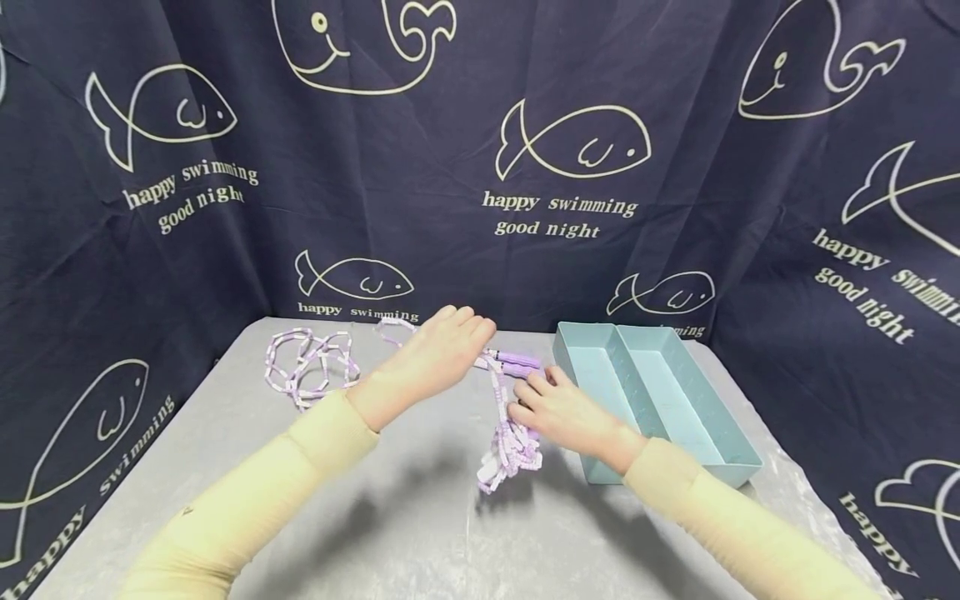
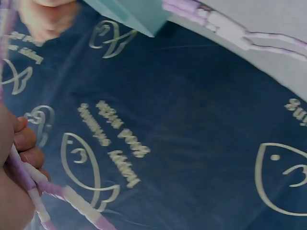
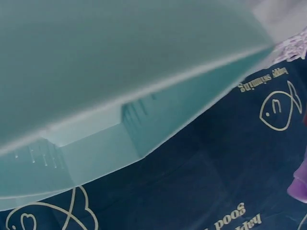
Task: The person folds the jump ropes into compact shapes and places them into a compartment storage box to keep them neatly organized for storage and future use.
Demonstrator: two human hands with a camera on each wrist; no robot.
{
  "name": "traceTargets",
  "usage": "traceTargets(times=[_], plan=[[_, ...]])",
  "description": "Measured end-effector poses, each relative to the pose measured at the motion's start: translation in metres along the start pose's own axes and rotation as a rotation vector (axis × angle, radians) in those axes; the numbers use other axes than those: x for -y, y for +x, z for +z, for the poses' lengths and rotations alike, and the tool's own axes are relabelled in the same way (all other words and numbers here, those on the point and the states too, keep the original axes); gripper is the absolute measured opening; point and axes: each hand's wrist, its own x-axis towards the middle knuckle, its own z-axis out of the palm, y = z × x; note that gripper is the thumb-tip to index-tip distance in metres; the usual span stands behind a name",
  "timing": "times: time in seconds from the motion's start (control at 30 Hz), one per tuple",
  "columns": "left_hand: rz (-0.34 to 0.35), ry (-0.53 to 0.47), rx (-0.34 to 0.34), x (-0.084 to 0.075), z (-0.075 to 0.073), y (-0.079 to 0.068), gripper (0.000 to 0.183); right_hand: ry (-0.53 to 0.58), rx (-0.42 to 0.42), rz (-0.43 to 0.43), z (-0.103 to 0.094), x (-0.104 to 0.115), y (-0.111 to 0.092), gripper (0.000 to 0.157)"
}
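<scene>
My left hand (image 1: 453,343) grips a purple-and-white beaded jump rope (image 1: 498,392). In the left wrist view its strands (image 2: 62,191) come out from between the curled fingers (image 2: 31,155). A bunched length of this rope (image 1: 510,458) hangs below, over the grey table. Beside the bunch, my right hand (image 1: 562,412) has curled fingers and holds the rope's purple handle end (image 3: 298,184), mostly hidden by the hand. Two purple handles (image 1: 517,364) lie behind the hands, near the tray. In the left wrist view the right hand (image 2: 50,19) is blurred.
A light blue two-compartment tray (image 1: 633,400) stands right of centre, close to my right forearm. Another beaded rope (image 1: 311,367) lies loosely looped at the back left of the table (image 1: 420,517). A dark blue printed curtain (image 1: 450,183) surrounds the table's back and sides.
</scene>
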Motion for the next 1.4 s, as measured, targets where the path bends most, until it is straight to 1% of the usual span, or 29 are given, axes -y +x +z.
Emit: traceTargets(times=[0.13, 0.2, 0.3, 0.37, 0.43, 0.5, 0.57, 0.67, 0.8, 0.97, 1.07, 1.17, 1.23, 1.3, 1.4], plan=[[-0.035, 0.003, 0.051, 0.007, 0.012, -0.007, 0.009, 0.025, -0.044, -0.067, -0.007, 0.005, 0.005, 0.013], [-0.042, -0.001, 0.069, 0.008, 0.017, -0.009, 0.009, 0.059, -0.091, -0.089, -0.009, 0.007, 0.008, 0.018], [-0.04, 0.003, 0.095, 0.01, 0.024, -0.013, 0.008, 0.118, -0.161, -0.093, -0.014, 0.01, 0.012, 0.015], [-0.034, 0.003, 0.121, 0.012, 0.03, -0.017, 0.007, 0.168, -0.234, -0.073, -0.017, 0.01, 0.016, 0.015], [-0.029, 0.0, 0.139, 0.014, 0.038, -0.021, 0.008, 0.188, -0.303, -0.041, -0.02, 0.01, 0.019, 0.015], [-0.035, -0.014, 0.151, 0.016, 0.045, -0.026, 0.008, 0.207, -0.371, -0.001, -0.022, 0.01, 0.023, 0.019], [-0.042, -0.031, 0.149, 0.018, 0.051, -0.029, 0.009, 0.231, -0.42, 0.036, -0.024, 0.01, 0.026, 0.019], [-0.044, -0.061, 0.139, 0.019, 0.056, -0.029, 0.009, 0.302, -0.441, 0.076, -0.026, 0.011, 0.029, 0.019], [-0.029, -0.106, 0.14, 0.016, 0.057, -0.026, 0.011, 0.428, -0.47, 0.118, -0.03, 0.014, 0.029, 0.02], [-0.074, -0.168, 0.158, 0.015, 0.057, -0.024, 0.013, 0.544, -0.531, 0.213, -0.036, 0.012, 0.028, 0.029], [-0.102, -0.2, 0.167, 0.017, 0.059, -0.025, 0.015, 0.582, -0.586, 0.23, -0.039, 0.009, 0.027, 0.03], [-0.152, -0.179, 0.198, 0.022, 0.065, -0.029, 0.013, 0.594, -0.639, 0.228, -0.043, 0.005, 0.027, 0.027], [-0.196, -0.161, 0.223, 0.025, 0.07, -0.033, 0.01, 0.591, -0.657, 0.236, -0.045, 0.003, 0.027, 0.026], [-0.204, -0.152, 0.244, 0.026, 0.075, -0.038, 0.008, 0.584, -0.667, 0.257, -0.047, 0.001, 0.028, 0.027], [-0.182, -0.161, 0.26, 0.022, 0.079, -0.043, 0.004, 0.573, -0.675, 0.309, -0.048, 0.001, 0.032, 0.03]])
